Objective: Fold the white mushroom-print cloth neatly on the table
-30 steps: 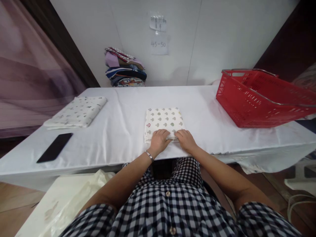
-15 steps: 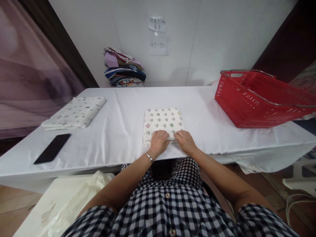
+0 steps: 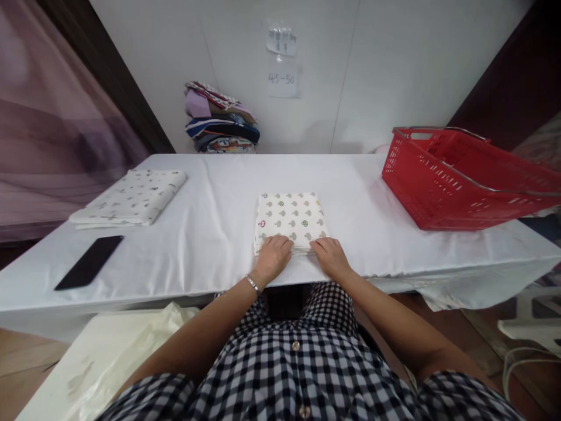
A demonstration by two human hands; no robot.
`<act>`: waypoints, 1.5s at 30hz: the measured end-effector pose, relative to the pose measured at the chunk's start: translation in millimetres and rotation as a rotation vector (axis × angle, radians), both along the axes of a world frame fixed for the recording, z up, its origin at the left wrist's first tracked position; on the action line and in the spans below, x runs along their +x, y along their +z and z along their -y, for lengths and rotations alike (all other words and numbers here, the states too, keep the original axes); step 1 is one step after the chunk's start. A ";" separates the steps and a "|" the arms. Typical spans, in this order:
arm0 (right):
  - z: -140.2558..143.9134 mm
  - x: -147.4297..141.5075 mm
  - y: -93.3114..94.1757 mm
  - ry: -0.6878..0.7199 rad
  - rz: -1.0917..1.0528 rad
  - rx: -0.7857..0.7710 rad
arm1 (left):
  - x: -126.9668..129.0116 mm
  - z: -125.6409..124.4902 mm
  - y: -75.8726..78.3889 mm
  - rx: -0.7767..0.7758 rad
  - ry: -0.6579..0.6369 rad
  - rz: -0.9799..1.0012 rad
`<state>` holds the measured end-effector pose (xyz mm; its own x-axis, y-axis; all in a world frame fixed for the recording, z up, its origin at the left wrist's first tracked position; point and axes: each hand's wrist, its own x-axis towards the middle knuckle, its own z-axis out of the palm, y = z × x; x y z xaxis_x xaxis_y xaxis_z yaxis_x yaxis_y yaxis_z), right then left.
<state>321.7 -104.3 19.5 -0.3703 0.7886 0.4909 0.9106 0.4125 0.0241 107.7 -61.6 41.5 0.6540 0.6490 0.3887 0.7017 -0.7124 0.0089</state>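
A white cloth [image 3: 290, 213] with grey mushroom prints, a few of them coloured, lies folded into a near-square on the table in front of me. At its near left corner, my left hand [image 3: 274, 257] is closed over the edge, fingertips on top and thumb side turned inward. My right hand [image 3: 329, 256] grips the near right corner in the same way, its fingers curled on the fabric. Between the two hands a short stretch of layered edge shows. The undersides of both hands are hidden.
On the white-covered table [image 3: 210, 234], another folded printed cloth [image 3: 131, 199] and a black phone [image 3: 90, 263] lie to the left. A red basket [image 3: 464, 181] stands right. Folded fabrics [image 3: 221, 120] are piled behind the far edge. A pale stool [image 3: 83, 362] is below left.
My left hand has slid left along the near edge, away from my right hand. The right hand is slightly lower, and the cloth stays in place.
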 end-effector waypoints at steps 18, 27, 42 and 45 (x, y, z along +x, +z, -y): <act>-18.8 15.8 17.6 0.155 -0.178 -0.264 | 13.1 -5.0 12.1 -0.039 0.016 -0.047; -4.9 6.1 9.9 0.060 -0.092 -0.167 | -1.9 5.8 -0.6 -0.034 0.021 -0.030; 7.6 -2.4 3.2 0.031 -0.072 -0.068 | 2.6 13.6 23.5 -0.103 0.046 0.118; 12.7 -1.5 2.9 0.040 -0.085 -0.073 | 5.8 8.4 15.1 -0.057 -0.021 0.068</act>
